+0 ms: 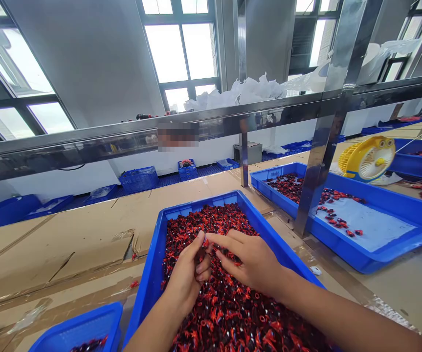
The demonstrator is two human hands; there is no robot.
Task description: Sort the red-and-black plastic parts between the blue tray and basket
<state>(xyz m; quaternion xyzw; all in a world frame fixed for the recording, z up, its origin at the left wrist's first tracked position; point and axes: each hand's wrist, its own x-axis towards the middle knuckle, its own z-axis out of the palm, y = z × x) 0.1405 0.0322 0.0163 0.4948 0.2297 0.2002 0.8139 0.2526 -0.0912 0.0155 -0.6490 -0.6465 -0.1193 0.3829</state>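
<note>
Both hands are held over a long blue tray [151, 259] filled with small red and black plastic pieces [229, 313]. My left hand [190, 266] has its fingers curled, with the thumb pressed on a small red and dark piece [206, 242] at the fingertips. From the right, my right hand [249, 256] reaches in with its index fingertip touching or very near that piece. Its other fingers are loosely spread, and nothing shows in them. Most of the small piece is hidden by the fingers.
A smaller blue tray [82, 325] stands at the lower left. At the right, behind a metal post [321, 146], is another blue tray [379, 259] with scattered pieces. A yellow fan [368, 159] stands behind it. Cardboard [67, 259] covers the table; a metal rail [122, 139] crosses ahead.
</note>
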